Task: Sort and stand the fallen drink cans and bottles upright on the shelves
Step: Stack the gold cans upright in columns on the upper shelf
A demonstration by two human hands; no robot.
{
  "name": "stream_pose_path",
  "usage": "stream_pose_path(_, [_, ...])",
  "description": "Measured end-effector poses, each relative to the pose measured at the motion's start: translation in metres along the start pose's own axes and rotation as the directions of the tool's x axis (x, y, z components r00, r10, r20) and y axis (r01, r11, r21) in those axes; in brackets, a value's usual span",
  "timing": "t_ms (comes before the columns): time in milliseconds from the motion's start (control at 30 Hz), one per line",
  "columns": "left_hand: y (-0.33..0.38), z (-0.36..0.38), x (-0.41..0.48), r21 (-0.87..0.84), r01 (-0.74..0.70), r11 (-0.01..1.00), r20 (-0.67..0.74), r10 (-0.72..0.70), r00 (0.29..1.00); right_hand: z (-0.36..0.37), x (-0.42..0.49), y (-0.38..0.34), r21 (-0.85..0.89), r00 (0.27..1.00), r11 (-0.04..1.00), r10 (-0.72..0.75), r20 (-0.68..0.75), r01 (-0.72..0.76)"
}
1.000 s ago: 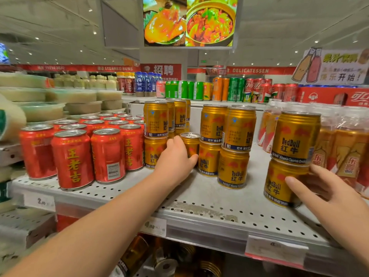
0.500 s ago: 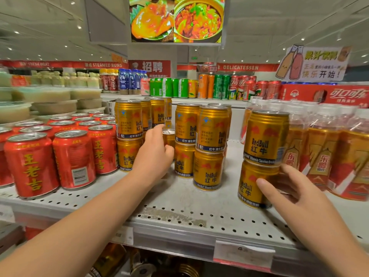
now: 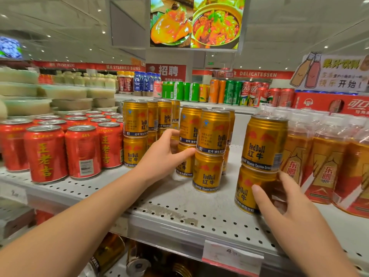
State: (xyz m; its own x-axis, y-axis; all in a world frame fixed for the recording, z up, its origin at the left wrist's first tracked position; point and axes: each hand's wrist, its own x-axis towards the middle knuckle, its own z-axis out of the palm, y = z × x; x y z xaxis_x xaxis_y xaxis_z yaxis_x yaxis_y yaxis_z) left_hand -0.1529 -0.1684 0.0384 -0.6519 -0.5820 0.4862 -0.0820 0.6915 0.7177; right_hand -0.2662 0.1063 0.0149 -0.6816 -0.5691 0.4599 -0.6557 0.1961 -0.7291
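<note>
Gold Red Bull cans stand stacked two high on the perforated shelf (image 3: 179,208). My left hand (image 3: 161,156) reaches between the stacks, its thumb and fingers curled around a low gold can (image 3: 182,163) that is mostly hidden behind the hand. In front of it stands another two-can stack (image 3: 211,148). To the right, a separate stack has an upper can (image 3: 263,144) upright on a lower can (image 3: 246,188). My right hand (image 3: 281,204) grips that lower can, thumb on its front and fingers behind it.
Red Wanglaoji cans (image 3: 46,152) fill the shelf's left side. Orange-labelled bottles (image 3: 327,164) crowd the right, touching the gripped stack. Fallen cans (image 3: 137,264) lie on the shelf below. A price tag (image 3: 231,256) hangs on the front edge. Green, orange and red cans line a farther shelf (image 3: 229,92).
My left hand has shifted right against the middle gold stacks, covering the single can it held. My right thumb has moved onto the front of the lower can.
</note>
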Motion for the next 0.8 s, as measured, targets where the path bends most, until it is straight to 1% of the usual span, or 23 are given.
stream_pose_path(100, [-0.002,-0.009,-0.01,0.001,-0.004,1.0,-0.054,0.004,0.999,0.0,0.001,-0.003,-0.012,1.0,1.0,-0.01,0.015,0.01])
stream_pose_path(200, [-0.007,-0.028,-0.023,-0.005,0.022,1.0,-0.085,-0.022,0.996,-0.001,0.005,-0.006,-0.03,1.0,1.0,-0.007,0.005,0.007])
stream_pose_path(333, [-0.012,-0.054,-0.035,0.011,0.016,1.0,-0.047,-0.016,0.999,0.012,0.012,-0.018,-0.03,0.999,1.0,-0.008,0.037,0.009])
stream_pose_path(433, [-0.014,-0.067,-0.037,0.02,-0.007,1.0,-0.003,0.007,1.0,0.025,0.015,-0.028,-0.048,0.998,0.999,0.025,0.059,-0.022])
stream_pose_path(467, [-0.014,-0.07,-0.036,0.024,-0.014,1.0,0.019,0.014,1.0,0.028,0.013,-0.026,-0.072,0.998,0.996,0.054,0.035,-0.051])
stream_pose_path(500, [-0.016,-0.071,-0.035,0.03,-0.023,0.999,0.041,0.022,0.999,0.029,0.008,-0.024,-0.117,0.995,0.989,0.09,-0.031,-0.093])
stream_pose_path(533, [-0.017,-0.073,-0.034,0.036,-0.032,0.999,0.06,0.03,0.998,0.03,0.0,-0.022,-0.145,0.984,0.981,0.109,-0.138,-0.129])
stream_pose_path(567, [-0.02,-0.073,-0.032,0.041,-0.042,0.998,0.074,0.039,0.997,0.03,-0.01,-0.02,-0.124,0.962,0.984,0.096,-0.257,-0.131])
stream_pose_path(600, [-0.022,-0.074,-0.03,0.044,-0.056,0.997,0.08,0.052,0.995,0.031,-0.02,-0.02,-0.078,0.931,0.994,0.048,-0.362,-0.081])
stream_pose_path(633, [-0.024,-0.074,-0.027,0.046,-0.075,0.996,0.079,0.072,0.994,0.036,-0.029,-0.026,-0.05,0.902,0.999,-0.027,-0.432,0.006])
stream_pose_path(667, [-0.027,-0.075,-0.025,0.049,-0.098,0.994,0.074,0.094,0.993,0.045,-0.037,-0.036,-0.048,0.891,0.996,-0.093,-0.445,0.08])
stream_pose_path(700, [-0.029,-0.075,-0.023,0.048,-0.116,0.992,0.075,0.112,0.991,0.058,-0.041,-0.049,-0.057,0.902,0.989,-0.148,-0.405,0.137])
stream_pose_path(733, [-0.031,-0.075,-0.021,0.041,-0.125,0.991,0.079,0.122,0.989,0.075,-0.043,-0.063,-0.048,0.931,0.985,-0.174,-0.321,0.168])
stream_pose_path(800, [-0.032,-0.075,-0.019,0.027,-0.136,0.99,0.068,0.133,0.989,0.113,-0.034,-0.086,-0.044,0.983,0.989,-0.144,-0.115,0.14])
